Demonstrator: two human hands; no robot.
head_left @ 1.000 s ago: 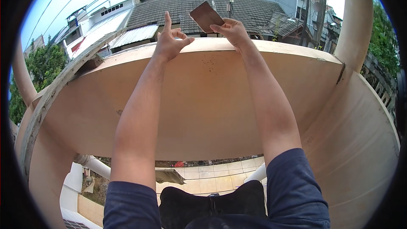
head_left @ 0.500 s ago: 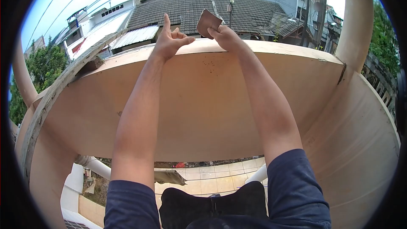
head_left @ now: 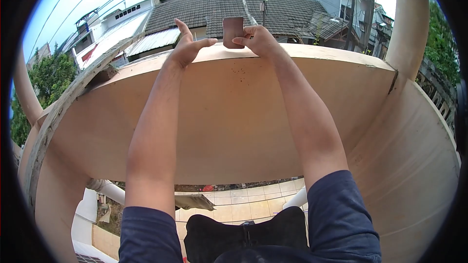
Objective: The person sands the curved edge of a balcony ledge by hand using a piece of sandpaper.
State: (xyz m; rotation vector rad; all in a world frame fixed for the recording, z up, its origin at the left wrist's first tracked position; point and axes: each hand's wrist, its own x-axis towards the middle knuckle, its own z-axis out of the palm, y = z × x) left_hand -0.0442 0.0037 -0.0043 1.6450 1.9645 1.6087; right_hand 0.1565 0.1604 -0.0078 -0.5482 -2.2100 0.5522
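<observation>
My right hand (head_left: 261, 40) pinches a small brown sheet (head_left: 232, 31), likely sandpaper, upright just above the top edge of the balcony wall (head_left: 234, 117); left hand (head_left: 187, 46) open, heel on that edge. I judge rubbing is about to start: press it flat, stay inside the drop beyond

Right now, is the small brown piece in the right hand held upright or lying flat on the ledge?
Upright. The brown piece stands on edge above the ledge, pinched at its side by the right hand. The left hand is open beside it.
</observation>
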